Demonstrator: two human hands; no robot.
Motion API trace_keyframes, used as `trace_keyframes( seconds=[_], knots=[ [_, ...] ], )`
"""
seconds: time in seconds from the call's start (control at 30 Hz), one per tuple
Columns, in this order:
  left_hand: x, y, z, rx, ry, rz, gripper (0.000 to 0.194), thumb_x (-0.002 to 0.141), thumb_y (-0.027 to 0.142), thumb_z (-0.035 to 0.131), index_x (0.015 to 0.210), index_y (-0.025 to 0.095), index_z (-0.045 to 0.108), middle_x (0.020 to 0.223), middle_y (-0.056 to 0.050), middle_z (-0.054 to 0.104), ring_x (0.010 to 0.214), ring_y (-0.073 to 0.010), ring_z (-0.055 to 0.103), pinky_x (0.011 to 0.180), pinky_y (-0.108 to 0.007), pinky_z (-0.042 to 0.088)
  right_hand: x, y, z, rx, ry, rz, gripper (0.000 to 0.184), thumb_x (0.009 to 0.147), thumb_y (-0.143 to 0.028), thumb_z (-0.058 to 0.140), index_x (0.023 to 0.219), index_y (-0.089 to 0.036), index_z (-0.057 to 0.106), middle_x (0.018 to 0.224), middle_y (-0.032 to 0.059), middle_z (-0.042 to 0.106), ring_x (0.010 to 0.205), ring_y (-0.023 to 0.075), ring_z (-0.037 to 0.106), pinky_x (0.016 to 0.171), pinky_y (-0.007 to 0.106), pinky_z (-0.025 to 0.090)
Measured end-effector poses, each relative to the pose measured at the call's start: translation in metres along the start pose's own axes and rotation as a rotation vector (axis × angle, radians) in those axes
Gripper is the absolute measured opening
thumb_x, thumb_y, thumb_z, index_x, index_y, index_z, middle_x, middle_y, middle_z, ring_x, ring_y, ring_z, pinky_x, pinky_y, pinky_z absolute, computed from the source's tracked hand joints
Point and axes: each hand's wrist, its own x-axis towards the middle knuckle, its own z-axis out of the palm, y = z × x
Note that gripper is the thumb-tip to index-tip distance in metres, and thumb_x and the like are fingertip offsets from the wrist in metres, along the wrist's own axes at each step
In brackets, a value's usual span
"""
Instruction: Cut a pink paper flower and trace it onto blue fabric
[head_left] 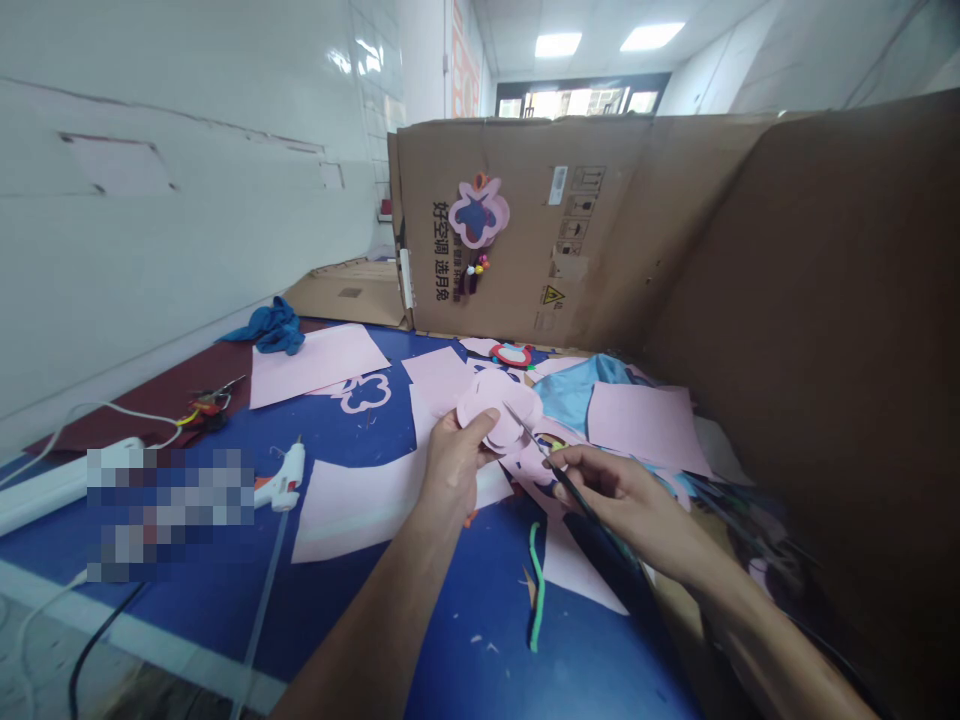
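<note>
My left hand (454, 465) grips a pink paper flower shape (499, 410) by its lower edge, holding it up above the blue table covering (360, 590). My right hand (622, 495) holds a pair of thin scissors (559, 468) with dark handles. Their narrow blades point up and left, and the tips reach the edge of the pink shape. Under both hands lie loose pink paper offcuts (360, 505). A green pipe cleaner (534, 590) lies on the covering below the hands.
A hot glue gun (281, 482) and a white power strip (60, 495) with cables lie to the left. Beyond are a blue cloth (271, 327) and pink sheets (319, 365). Cardboard walls stand behind and right, one bearing a hanging pink-and-blue paper ornament (478, 213).
</note>
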Motion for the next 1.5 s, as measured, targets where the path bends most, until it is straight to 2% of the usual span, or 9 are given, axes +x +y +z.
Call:
trace_keyframes(
  seconds=[0.27,0.53,0.77,1.0,1.23,1.37,1.5],
  knots=[
    [-0.002,-0.001,0.003,0.014,0.012,-0.009,0.051,0.066,0.032,0.09,0.112,0.014,0.076,0.101,-0.012,0.082,0.078,-0.0224,0.075,0.068,-0.033,0.062,0.002,0.002,-0.001,-0.023,0.046,-0.002,0.039,0.096,-0.053,0.067,0.113,-0.018,0.07,0.076,-0.0023,0.056,0.072,0.017,0.05,0.069,0.03,0.041],
    [-0.005,-0.001,0.005,0.024,-0.008,-0.03,0.046,0.067,0.032,0.09,0.106,0.015,0.075,0.087,-0.007,0.079,0.068,-0.018,0.071,0.062,-0.029,0.059,0.001,-0.006,0.0,0.004,0.076,-0.004,0.042,0.092,-0.055,0.069,0.111,-0.018,0.069,0.078,-0.0006,0.061,0.073,0.0178,0.053,0.07,0.031,0.043],
    [-0.011,0.0,0.01,0.015,-0.02,-0.067,0.04,0.07,0.028,0.087,0.106,0.015,0.074,0.095,-0.008,0.078,0.071,-0.0185,0.072,0.059,-0.029,0.06,0.002,-0.011,0.0,0.0,0.105,-0.013,0.046,0.09,-0.06,0.072,0.107,-0.018,0.071,0.078,0.0007,0.063,0.073,0.0178,0.055,0.07,0.03,0.045],
    [-0.009,-0.001,0.006,0.029,-0.087,-0.132,0.043,0.072,0.029,0.09,0.11,0.017,0.074,0.104,-0.01,0.078,0.08,-0.0208,0.074,0.066,-0.032,0.062,0.0,-0.007,-0.006,-0.027,0.097,-0.023,0.045,0.092,-0.062,0.071,0.107,-0.02,0.073,0.083,0.0029,0.066,0.077,0.0198,0.059,0.073,0.031,0.049],
    [0.002,0.014,-0.009,0.126,-0.192,-0.163,0.044,0.072,0.038,0.091,0.108,0.017,0.079,0.097,-0.01,0.081,0.076,-0.0198,0.073,0.073,-0.034,0.059,-0.007,-0.013,-0.015,-0.061,0.043,0.008,0.04,0.091,-0.057,0.073,0.106,-0.021,0.073,0.078,0.0003,0.06,0.075,0.0197,0.057,0.069,0.031,0.047],
    [0.003,0.013,-0.011,0.149,-0.246,-0.172,0.043,0.072,0.034,0.09,0.11,0.015,0.081,0.1,-0.012,0.082,0.079,-0.021,0.075,0.075,-0.034,0.059,-0.01,-0.017,-0.018,-0.115,-0.012,-0.001,0.032,0.09,-0.051,0.073,0.104,-0.022,0.075,0.078,0.0005,0.059,0.074,0.0196,0.055,0.069,0.031,0.044],
    [0.003,0.009,-0.008,0.074,-0.235,-0.135,0.046,0.068,0.026,0.093,0.111,0.015,0.081,0.111,-0.014,0.082,0.089,-0.0245,0.078,0.086,-0.038,0.061,-0.01,-0.02,-0.018,-0.151,-0.011,-0.015,0.029,0.09,-0.048,0.074,0.102,-0.022,0.076,0.073,-0.0013,0.052,0.07,0.0181,0.049,0.065,0.03,0.039]
  ],
)
